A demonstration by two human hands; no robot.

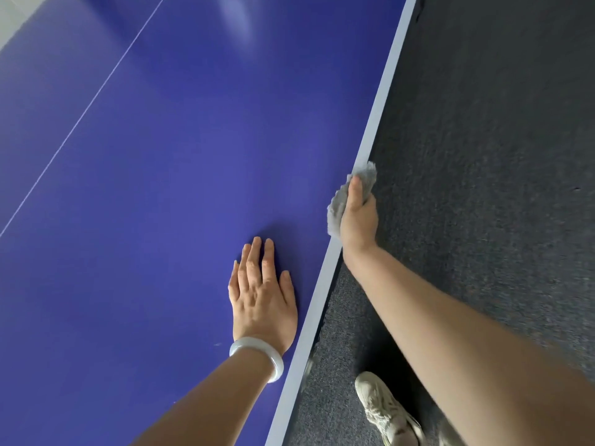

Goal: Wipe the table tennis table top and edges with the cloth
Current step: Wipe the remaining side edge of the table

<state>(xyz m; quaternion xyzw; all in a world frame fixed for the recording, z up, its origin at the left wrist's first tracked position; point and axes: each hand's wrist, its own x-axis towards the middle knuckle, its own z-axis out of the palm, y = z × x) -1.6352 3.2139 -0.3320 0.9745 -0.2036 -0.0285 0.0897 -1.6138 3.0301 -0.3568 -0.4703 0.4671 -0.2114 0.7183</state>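
The blue table tennis table top (167, 175) fills the left of the head view, with a white stripe along its right edge (381, 104). My right hand (359, 217) grips a grey cloth (338, 206) wrapped over that edge, thumb on top and fingers down the side. My left hand (262, 296) rests flat on the table top close to the edge, fingers straight, with a pale bangle on the wrist.
Dark grey carpet (489, 175) covers the floor to the right of the table. My pale sneaker (383, 410) stands on it near the table's edge. A thin white centre line (83, 115) runs across the table top at the left.
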